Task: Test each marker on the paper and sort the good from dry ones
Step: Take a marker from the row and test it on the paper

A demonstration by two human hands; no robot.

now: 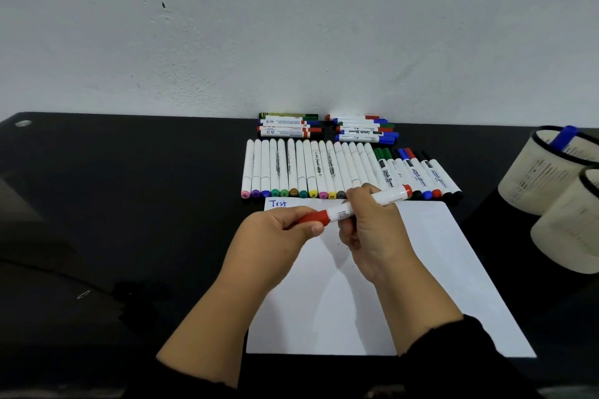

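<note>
Nearest the camera, two bare forearms reached in from the bottom edge, the right one with a dark sleeve (460,363) pushed up past the wrist. Both hands met over the far end of a white sheet of paper (421,285), which lay flat on a glossy black table (129,204). "Test" was written in blue at the sheet's far left corner.

The left hand (275,230) pinched the red cap (316,216) of a red whiteboard marker (366,202), thumb and curled fingers closed round it. The right hand (372,233) gripped the white barrel of the same marker, fingers wrapped over it. The marker was held above the paper, tilted, its red butt end pointing to the far right. Cap was still seated on the barrel.

Just beyond the paper lay a row of white art markers (298,172) with coloured end caps, side by side and touching. To their right, a row of whiteboard markers (418,175) in green, blue, red and black. Farther back, against the wall, two small stacks of whiteboard markers (327,128) lay crosswise.

At the right edge sat two pale cylindrical holders (551,185) with dark rims; the far one held a blue marker (564,136).

Behind the table, a plain white wall (291,26), lightly scuffed, with a few small dark marks.
</note>
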